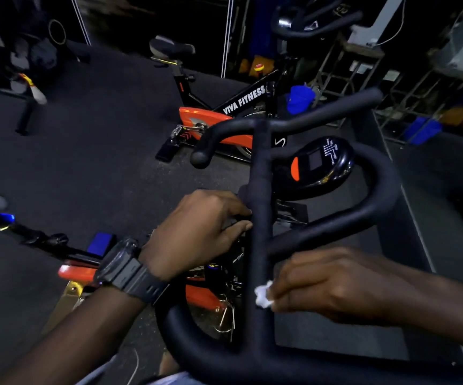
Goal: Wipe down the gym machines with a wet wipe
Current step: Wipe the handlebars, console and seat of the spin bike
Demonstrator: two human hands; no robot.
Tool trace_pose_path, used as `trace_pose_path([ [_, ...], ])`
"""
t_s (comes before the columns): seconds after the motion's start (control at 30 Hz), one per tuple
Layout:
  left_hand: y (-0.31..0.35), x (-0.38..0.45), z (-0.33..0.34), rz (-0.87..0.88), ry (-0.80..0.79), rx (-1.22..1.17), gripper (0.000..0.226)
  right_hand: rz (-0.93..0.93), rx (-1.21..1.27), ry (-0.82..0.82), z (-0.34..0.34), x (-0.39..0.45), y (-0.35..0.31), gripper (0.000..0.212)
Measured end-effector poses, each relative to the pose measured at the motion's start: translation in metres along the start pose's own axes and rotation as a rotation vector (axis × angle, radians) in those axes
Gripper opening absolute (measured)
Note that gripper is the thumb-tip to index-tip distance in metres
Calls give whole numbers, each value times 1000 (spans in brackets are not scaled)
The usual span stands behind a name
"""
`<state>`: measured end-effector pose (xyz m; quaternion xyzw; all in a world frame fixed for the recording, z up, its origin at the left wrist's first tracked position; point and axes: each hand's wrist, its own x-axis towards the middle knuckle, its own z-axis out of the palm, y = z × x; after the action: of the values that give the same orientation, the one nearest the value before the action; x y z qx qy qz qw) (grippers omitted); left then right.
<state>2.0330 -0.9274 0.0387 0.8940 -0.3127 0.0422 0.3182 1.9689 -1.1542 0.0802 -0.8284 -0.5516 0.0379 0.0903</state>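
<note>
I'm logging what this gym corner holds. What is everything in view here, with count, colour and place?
handlebar: one, black, centre foreground, on the near bike.
console: one, black with orange button, inside the handlebar loop.
wet wipe: one, white, crumpled, against the handlebar's central bar.
spin bike: one, black and orange, lettered VIVA FITNESS, behind the handlebar.
saddle: one, black and grey, atop that bike.
blue container: one, right of that bike; exact kind unclear.
metal racks: several, grey, upper right.
floor: dark, rubber-like, left.
wristwatch: one, black, on the left wrist.
left hand: grips the central bar.
right hand: pinches the wipe.
</note>
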Motion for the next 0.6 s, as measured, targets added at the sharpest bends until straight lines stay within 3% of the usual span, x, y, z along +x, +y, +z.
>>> trace_pose_path([
  [0.17,3,3,0,-24,28,-18,23,111,-188,95,-8,12,10,19],
  [0.33,6,2,1,-22,45,-1,23,-79,-103,-36,8,-18,-12,13],
  [0.4,9,1,3,-25,56,18,23,-79,-146,114,13,-21,-3,20],
  [0.5,11,-1,5,-40,70,38,24,107,-98,481,26,-9,9,22],
  [0.6,14,-3,4,-42,75,52,21,131,57,532,50,-10,-8,20],
])
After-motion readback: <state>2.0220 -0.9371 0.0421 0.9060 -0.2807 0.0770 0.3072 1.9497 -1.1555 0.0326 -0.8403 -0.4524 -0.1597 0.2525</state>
